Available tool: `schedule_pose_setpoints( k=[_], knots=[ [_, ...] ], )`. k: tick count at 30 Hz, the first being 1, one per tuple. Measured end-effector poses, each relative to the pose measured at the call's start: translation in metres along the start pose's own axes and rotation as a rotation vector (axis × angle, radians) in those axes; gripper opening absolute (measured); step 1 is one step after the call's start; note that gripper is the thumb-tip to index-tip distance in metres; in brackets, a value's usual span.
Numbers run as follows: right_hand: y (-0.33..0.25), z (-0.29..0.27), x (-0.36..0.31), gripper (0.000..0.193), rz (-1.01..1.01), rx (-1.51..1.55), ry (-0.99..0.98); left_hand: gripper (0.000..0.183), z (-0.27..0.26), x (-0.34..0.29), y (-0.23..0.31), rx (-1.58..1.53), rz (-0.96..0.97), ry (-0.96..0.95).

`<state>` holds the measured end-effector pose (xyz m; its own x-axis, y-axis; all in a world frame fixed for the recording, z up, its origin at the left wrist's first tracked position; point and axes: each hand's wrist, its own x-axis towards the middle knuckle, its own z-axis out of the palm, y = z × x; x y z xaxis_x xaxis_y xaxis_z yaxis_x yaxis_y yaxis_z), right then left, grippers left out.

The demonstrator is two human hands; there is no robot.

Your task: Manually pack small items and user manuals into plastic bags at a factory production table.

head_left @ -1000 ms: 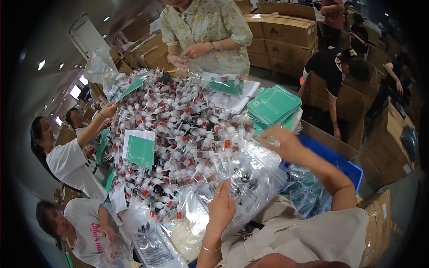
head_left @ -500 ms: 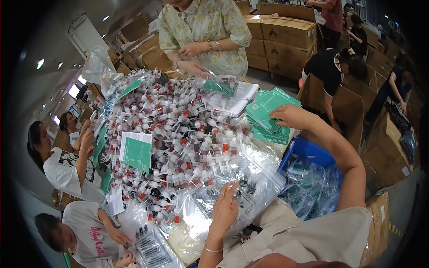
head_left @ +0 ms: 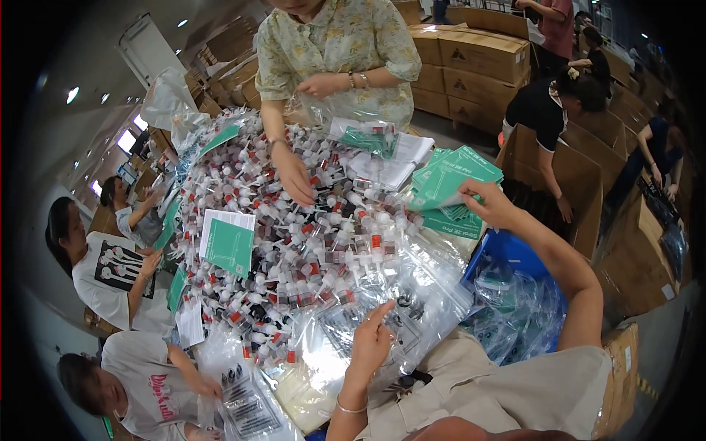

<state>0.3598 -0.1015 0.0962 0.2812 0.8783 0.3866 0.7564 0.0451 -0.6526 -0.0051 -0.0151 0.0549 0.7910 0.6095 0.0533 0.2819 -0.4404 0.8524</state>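
Note:
My right hand (head_left: 489, 204) pinches the edge of a green card (head_left: 441, 192) between thumb and fingers; the card bends up off a stack of green cards (head_left: 471, 163). My left hand (head_left: 371, 344) rests over clear plastic bags (head_left: 423, 294) at the near edge of the table, index finger stretched out, other fingers partly hidden. Beyond it spreads a large heap of small clear bottles (head_left: 294, 242) with white nozzle tips and red labels. On the heap lies another green card (head_left: 228, 246) over a white sheet.
A blue bin (head_left: 507, 250) of bagged green cards stands beside my right forearm. Across the table, a co-worker's hand (head_left: 294, 180) reaches into the heap; other people sit along the left. White papers (head_left: 393, 165) lie near the stack. Cardboard boxes (head_left: 478, 62) stand behind.
My right hand has gone from lying on the stack to lifting a card's edge. My left hand's fingers have shifted slightly. The co-worker opposite has reached a hand into the bottles.

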Motion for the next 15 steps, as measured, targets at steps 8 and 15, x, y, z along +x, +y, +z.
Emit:
schedule_pose_setpoints(
  k=[8, 15],
  knots=[
    [-0.025, 0.011, -0.016, 0.047, -0.279, -0.268, -0.067, 0.042, 0.003, 0.005, -0.022, -0.388, -0.085, -0.051],
    [-0.067, 0.05, -0.034, 0.032, -0.259, 0.32, -0.124, 0.038, -0.003, 0.009, -0.025, -0.695, -0.242, -0.095]
  ],
)
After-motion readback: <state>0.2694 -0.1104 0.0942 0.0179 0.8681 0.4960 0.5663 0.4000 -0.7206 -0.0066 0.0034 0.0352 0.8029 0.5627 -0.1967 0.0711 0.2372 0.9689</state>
